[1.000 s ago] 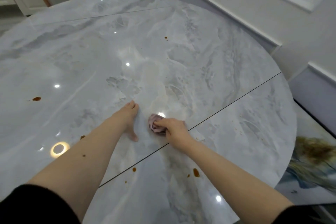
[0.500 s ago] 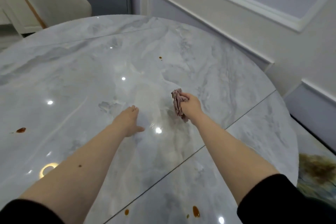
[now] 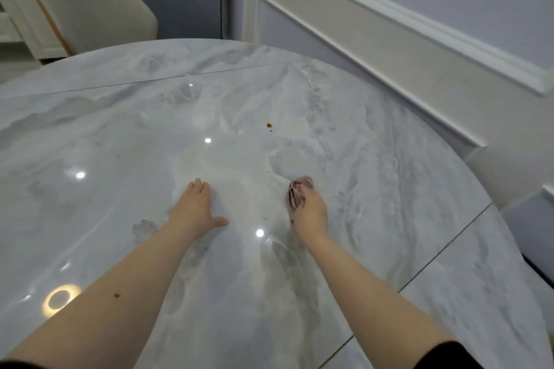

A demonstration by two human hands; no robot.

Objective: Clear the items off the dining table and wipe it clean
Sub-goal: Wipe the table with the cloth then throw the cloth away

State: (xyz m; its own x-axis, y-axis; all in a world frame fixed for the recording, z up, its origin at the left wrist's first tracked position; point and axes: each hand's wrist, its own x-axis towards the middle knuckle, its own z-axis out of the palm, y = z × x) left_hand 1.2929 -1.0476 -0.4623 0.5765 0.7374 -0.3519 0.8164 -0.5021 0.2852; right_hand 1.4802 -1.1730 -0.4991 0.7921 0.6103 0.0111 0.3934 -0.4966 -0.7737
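Round marble dining table [image 3: 404,177], glossy, ceiling lights reflected in it. Left hand [image 3: 196,207] lies flat on the top, fingers straight, thumb out to the side, grasping nothing. Right hand [image 3: 310,210] is curled around a bunched pinkish cloth [image 3: 298,189], which is pressed to the surface near the table's middle, beside the left hand but apart from it. Small brown stain [image 3: 269,126] sits farther out, beyond the cloth, untouched. Beige chair [image 3: 90,6] stands past the far edge. Paneled wall [image 3: 419,48] runs along the right.

beige chair [image 3: 90,6] beyond far edge, panelled wall [image 3: 419,24] right
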